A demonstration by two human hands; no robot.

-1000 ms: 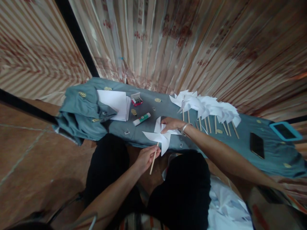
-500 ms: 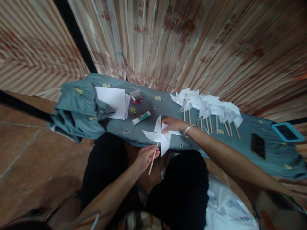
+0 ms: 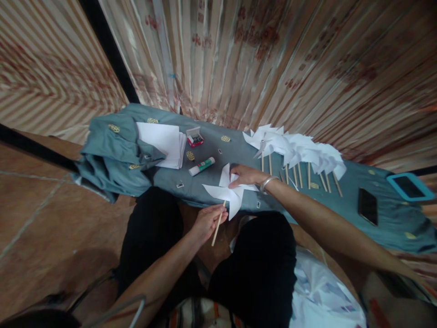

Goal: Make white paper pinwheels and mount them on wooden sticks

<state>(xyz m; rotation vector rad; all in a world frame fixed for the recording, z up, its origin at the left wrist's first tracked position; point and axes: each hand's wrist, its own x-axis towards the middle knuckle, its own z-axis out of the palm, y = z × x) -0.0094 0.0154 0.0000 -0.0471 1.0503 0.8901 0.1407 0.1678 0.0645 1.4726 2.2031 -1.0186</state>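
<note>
A white paper pinwheel [image 3: 232,197] lies at the near edge of the cloth-covered surface, its blades spread out. Its thin wooden stick [image 3: 216,230] points down toward my lap. My left hand [image 3: 210,219] is closed around that stick just below the blades. From the right, my right hand [image 3: 246,176] reaches over the pinwheel, thumb and fingers pinching the paper near its centre. The fingers cover part of the middle, so what lies under them is hidden.
Left on the grey-green cloth [image 3: 235,157] lie a stack of white paper [image 3: 160,142], a small red open box [image 3: 195,137] and a glue stick [image 3: 202,166]. Several finished pinwheels [image 3: 297,148] overlap at the back right. Further right are a phone [image 3: 368,206] and a blue-framed tablet [image 3: 409,187].
Almost nothing differs. My right thumb and fingers have shifted slightly at the pinwheel's centre, while my left hand keeps its hold on the stick.
</note>
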